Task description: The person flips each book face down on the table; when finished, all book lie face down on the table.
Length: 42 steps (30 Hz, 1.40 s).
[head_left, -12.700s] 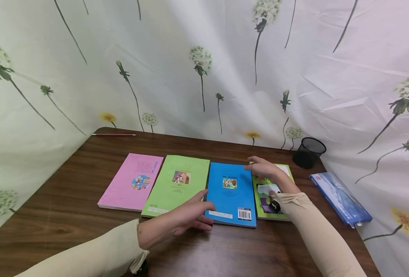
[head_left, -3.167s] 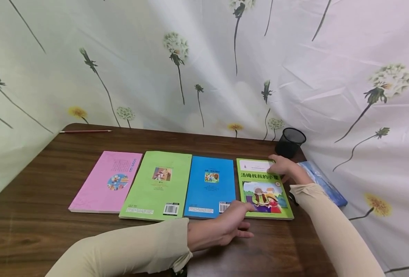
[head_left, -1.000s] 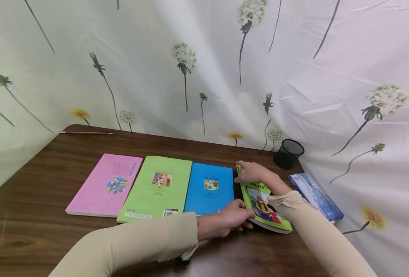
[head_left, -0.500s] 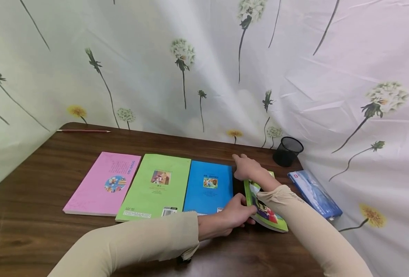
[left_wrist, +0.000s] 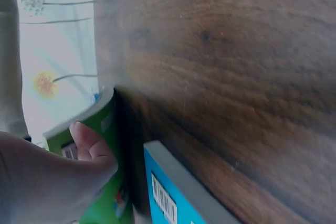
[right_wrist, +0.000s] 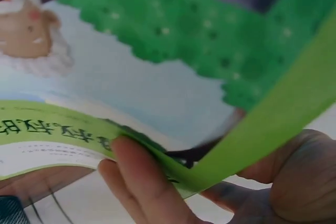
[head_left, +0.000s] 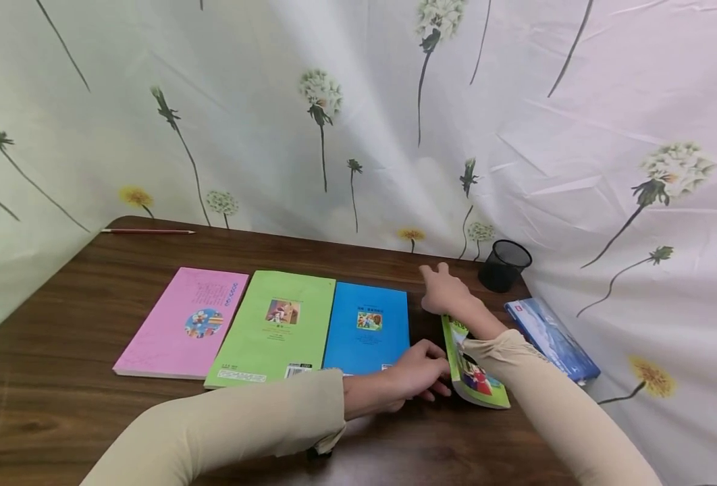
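Observation:
A green storybook (head_left: pixel 474 378) with a picture cover stands tilted at the right of a row of books, its left side raised and its cover bent. My right hand (head_left: pixel 452 297) holds it by the far end; in the right wrist view, fingers (right_wrist: pixel 144 177) overlap the cover beside the title. My left hand (head_left: pixel 416 370) is beside the book's near left edge, fingers loosely bent. In the left wrist view, a fingertip (left_wrist: pixel 79 135) shows before the green back cover (left_wrist: pixel 107 203); whether it touches is unclear. The blue book (head_left: pixel 367 337) lies flat just left of my left hand.
On the brown table (head_left: pixel 42 405) lie a pink book (head_left: pixel 170 337) and another green book (head_left: pixel 267 344), both face down. A black mesh pen holder (head_left: pixel 503 266) and a blue box-like pack (head_left: pixel 553 337) stand right. A pencil (head_left: pixel 148 231) lies far left.
The green storybook, flat a few seconds ago, is now lifted along its left side and tilted. My left hand has come off its near edge; my right hand has shifted slightly right.

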Motion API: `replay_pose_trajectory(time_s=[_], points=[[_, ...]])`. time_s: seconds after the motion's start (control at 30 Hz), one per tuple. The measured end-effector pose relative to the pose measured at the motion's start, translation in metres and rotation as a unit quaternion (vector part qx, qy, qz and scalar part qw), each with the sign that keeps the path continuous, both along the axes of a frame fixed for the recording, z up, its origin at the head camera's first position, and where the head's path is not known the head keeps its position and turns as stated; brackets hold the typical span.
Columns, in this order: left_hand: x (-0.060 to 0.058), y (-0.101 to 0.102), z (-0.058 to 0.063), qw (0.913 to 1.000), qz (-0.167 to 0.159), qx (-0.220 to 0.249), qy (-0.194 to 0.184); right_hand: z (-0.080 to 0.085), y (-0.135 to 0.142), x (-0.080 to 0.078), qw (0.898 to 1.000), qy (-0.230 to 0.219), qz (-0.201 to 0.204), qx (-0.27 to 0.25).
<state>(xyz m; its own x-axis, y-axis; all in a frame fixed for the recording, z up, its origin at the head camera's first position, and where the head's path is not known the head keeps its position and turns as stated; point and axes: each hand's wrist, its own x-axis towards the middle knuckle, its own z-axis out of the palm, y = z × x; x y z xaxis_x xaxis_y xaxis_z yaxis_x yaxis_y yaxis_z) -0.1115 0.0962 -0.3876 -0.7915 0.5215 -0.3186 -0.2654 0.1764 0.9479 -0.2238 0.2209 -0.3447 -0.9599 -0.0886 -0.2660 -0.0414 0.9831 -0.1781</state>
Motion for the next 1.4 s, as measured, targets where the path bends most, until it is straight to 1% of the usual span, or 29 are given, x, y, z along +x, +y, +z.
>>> replay_pose_trajectory(time_s=[0.1,0.2,0.33,0.47,0.53,0.63,0.73,0.83,1.03,1.1,1.17,1.23,1.3,1.4], points=[[-0.003,-0.004,0.002,0.9999,0.0,0.005,0.009,0.008,0.015,0.006,0.999,0.011,0.0,-0.035],[-0.006,-0.007,0.004,0.9997,0.014,0.008,0.018,0.018,0.028,0.01,0.998,0.015,-0.008,-0.068],[-0.009,-0.01,0.005,0.9992,0.031,0.018,0.016,0.034,0.044,0.013,0.995,0.028,-0.008,-0.092],[-0.009,-0.01,0.003,0.9994,0.028,0.008,0.018,0.046,0.058,0.014,0.992,0.045,-0.002,-0.115],[-0.01,-0.009,0.002,0.9995,0.025,-0.001,0.021,0.051,0.063,0.015,0.99,0.045,-0.006,-0.135],[-0.01,-0.008,0.0,0.9995,0.018,-0.011,0.023,0.056,0.07,0.018,0.984,0.025,-0.024,-0.175],[-0.01,-0.007,-0.001,0.9998,0.011,-0.007,0.015,0.059,0.074,0.023,0.976,-0.002,-0.05,-0.21],[-0.011,-0.007,-0.002,0.9999,0.005,-0.007,0.006,0.059,0.077,0.027,0.968,-0.02,-0.066,-0.242],[-0.009,-0.006,-0.004,0.9993,-0.004,-0.038,-0.006,0.062,0.084,0.029,0.949,-0.036,-0.083,-0.301],[-0.007,-0.005,-0.004,0.9988,-0.003,-0.047,-0.007,0.064,0.087,0.03,0.945,-0.033,-0.085,-0.313],[-0.007,-0.005,-0.004,0.9987,-0.002,-0.048,-0.019,0.069,0.09,0.031,0.942,-0.029,-0.083,-0.323],[-0.007,-0.005,-0.003,0.9979,-0.01,-0.052,-0.037,0.073,0.094,0.031,0.937,-0.028,-0.084,-0.338],[-0.007,-0.005,-0.002,0.9962,-0.025,-0.048,-0.069,0.076,0.099,0.032,0.932,-0.029,-0.083,-0.352],[-0.006,-0.004,0.0,0.9906,-0.059,-0.04,-0.116,0.08,0.106,0.032,0.921,-0.04,-0.087,-0.378]])
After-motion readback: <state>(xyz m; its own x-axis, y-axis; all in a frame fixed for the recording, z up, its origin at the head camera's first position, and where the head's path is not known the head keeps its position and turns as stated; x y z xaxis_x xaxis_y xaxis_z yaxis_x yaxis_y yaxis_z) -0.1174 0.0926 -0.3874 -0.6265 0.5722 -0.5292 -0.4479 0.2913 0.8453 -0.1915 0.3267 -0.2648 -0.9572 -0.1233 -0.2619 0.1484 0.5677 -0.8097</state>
